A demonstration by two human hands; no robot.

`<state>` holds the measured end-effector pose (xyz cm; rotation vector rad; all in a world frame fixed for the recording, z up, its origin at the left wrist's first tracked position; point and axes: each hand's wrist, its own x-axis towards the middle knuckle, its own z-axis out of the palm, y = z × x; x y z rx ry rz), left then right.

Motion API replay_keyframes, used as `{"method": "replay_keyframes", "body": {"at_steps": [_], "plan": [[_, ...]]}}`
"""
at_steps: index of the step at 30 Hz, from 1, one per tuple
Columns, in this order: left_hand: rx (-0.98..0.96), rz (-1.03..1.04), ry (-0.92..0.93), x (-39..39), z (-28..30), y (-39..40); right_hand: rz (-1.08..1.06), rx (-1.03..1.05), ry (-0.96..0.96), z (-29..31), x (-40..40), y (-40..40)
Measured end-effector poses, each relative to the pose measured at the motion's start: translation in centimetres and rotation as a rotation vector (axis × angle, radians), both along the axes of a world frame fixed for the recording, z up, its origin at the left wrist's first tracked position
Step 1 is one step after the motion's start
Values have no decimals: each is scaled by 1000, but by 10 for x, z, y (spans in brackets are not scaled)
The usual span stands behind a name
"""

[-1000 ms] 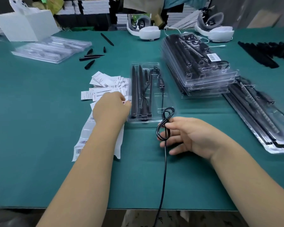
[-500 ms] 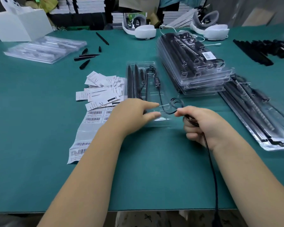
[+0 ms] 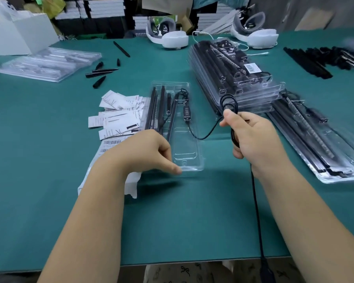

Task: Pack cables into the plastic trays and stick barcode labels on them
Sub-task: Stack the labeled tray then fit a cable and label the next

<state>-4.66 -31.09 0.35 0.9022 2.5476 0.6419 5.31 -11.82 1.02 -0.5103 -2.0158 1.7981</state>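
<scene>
Fingers (image 3: 236, 123) of right hand (image 3: 253, 139) pinching looped thin black cable (image 3: 230, 103); left hand (image 3: 145, 152) curled, thumb touching clear plastic tray (image 3: 189, 160) edge.

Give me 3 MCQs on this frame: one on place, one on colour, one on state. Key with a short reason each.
1. Where does the open plastic tray lie relative to the stack of packed trays?
A. To its left
B. On top of it
C. To its right

2. What colour is the table cover?
A. White
B. Teal green
C. Red

3. What is the right hand doing?
A. Resting flat and empty on the table
B. Peeling a barcode label
C. Gripping a coiled black cable

Key:
1 A, the open tray sits left of the stack, on the table in front of the left hand.
2 B, the bare surface around everything is teal green.
3 C, its fingers curl around the cable loops, with the cable's tail hanging off the table edge.
</scene>
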Motion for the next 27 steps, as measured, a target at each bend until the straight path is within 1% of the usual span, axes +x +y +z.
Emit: {"method": "replay_keyframes", "body": {"at_steps": [1, 2, 3, 6, 7, 8, 9, 10, 11, 13, 14, 15, 17, 18, 19, 20, 22, 25, 27], "plan": [[-6, 13, -21, 1, 2, 0, 42, -49, -29, 5, 1, -2], [-2, 29, -44, 1, 4, 1, 105, -158, -61, 11, 3, -3], [1, 43, -60, 2, 5, 2, 187, -331, -94, 16, 5, -2], [-23, 53, -59, 4, 6, 5, 458, -1052, -201, 36, 4, 1], [-25, 51, -58, 4, 5, 5, 514, -1241, -206, 40, 2, 1], [-20, 49, -61, 3, 4, 4, 533, -1347, -199, 42, -3, 2], [-7, 52, -67, 3, 4, 4, 526, -1378, -191, 43, -9, 2], [9, 59, -69, 2, 3, 3, 489, -1312, -194, 44, -16, 2], [22, 65, -64, 2, 3, 3, 428, -1117, -200, 44, -23, 2], [37, 68, -55, 3, 2, 3, 251, -596, -173, 41, -36, 3], [44, 67, -59, 3, 2, 3, 166, -372, -140, 36, -39, 5], [49, 67, -69, 3, 2, 2, 114, -160, -88, 29, -41, 9], [43, 69, -84, 3, 2, 1, 24, 379, 34, 11, -37, 18], [35, 72, -88, 3, 2, 1, -29, 608, 98, 1, -34, 23], [25, 79, -90, 3, 3, 1, -88, 710, 169, -5, -32, 26], [12, 86, -87, 3, 3, 2, -137, 689, 238, -8, -30, 31], [-19, 94, -71, 2, 2, 4, -225, 544, 351, -8, -27, 39], [-58, 110, -76, 3, 1, 5, -315, 514, 362, -8, -29, 47], [-145, 111, -89, 5, 2, 6, -364, 509, 321, -11, -31, 52]]}}
